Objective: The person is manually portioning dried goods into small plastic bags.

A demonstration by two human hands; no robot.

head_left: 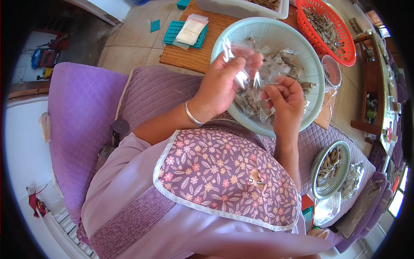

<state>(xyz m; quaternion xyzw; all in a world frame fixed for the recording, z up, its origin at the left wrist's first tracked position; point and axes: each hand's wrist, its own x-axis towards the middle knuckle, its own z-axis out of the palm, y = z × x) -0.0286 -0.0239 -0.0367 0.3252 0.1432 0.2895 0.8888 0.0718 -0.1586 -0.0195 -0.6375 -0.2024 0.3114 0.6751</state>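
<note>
My left hand is closed on a clear plastic bag, which catches the light between thumb and fingers. Close by on the right, my right hand is pinched shut beside the bag's edge; what lies between its fingertips is too small to make out. Both hands are over a large pale blue-green basket. Inside it lie many small clear packets with brownish dried pieces in them, partly hidden by my hands.
A wooden table carries a stack of empty bags on a teal tray. A red basket of dried pieces and a white bin stand beyond. A small pink-rimmed tub and a grey-green basket are at right.
</note>
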